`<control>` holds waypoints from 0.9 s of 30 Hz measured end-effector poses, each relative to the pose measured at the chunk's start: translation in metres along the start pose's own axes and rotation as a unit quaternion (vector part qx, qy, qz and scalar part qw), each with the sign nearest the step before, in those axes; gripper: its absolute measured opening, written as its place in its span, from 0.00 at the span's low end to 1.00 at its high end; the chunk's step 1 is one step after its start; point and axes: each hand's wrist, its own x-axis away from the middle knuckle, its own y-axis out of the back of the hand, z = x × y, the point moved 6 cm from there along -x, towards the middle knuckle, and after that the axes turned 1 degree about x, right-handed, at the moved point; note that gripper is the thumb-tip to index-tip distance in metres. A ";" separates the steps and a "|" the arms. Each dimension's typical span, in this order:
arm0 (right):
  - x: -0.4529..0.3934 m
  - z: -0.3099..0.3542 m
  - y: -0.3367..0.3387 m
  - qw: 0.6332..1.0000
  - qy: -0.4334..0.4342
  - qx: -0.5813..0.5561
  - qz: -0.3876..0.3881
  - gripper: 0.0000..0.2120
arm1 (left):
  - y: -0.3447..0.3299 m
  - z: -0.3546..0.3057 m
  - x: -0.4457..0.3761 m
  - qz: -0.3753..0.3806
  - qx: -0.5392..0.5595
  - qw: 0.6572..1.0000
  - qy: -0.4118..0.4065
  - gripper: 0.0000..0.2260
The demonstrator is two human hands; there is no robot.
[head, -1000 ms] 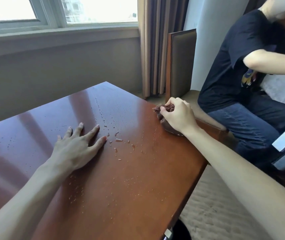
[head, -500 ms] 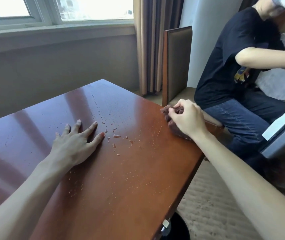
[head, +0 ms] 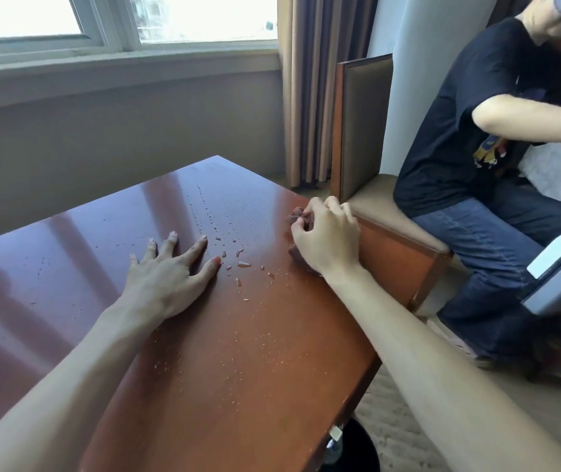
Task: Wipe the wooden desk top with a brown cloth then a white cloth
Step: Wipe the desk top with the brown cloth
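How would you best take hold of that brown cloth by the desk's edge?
Probably from above, as the right hand does now: the brown cloth is bunched into a soft lump on the desk top, so curl the fingers over the bunched top. Its right side sits close to the edge.

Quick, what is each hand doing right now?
Left hand: open, fingers spread flat on the desk top.
Right hand: closed, gripping the brown cloth at the desk's right edge.
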 end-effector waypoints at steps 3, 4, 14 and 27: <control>0.011 0.058 -0.028 0.970 0.148 -0.119 0.153 0.09 | 0.001 -0.002 0.000 0.000 0.006 1.000 -0.004 0.32; 0.003 0.071 -0.036 0.952 0.185 -0.148 0.195 0.09 | 0.003 -0.001 -0.001 0.004 0.008 1.000 -0.006 0.33; -0.142 0.102 -0.154 0.994 0.044 -0.031 0.092 0.13 | 0.017 0.073 -0.042 -0.038 -0.017 0.999 0.018 0.34; -0.132 0.261 -0.235 0.898 0.305 -0.166 0.271 0.14 | 0.000 0.082 -0.053 -0.034 0.015 0.998 0.045 0.29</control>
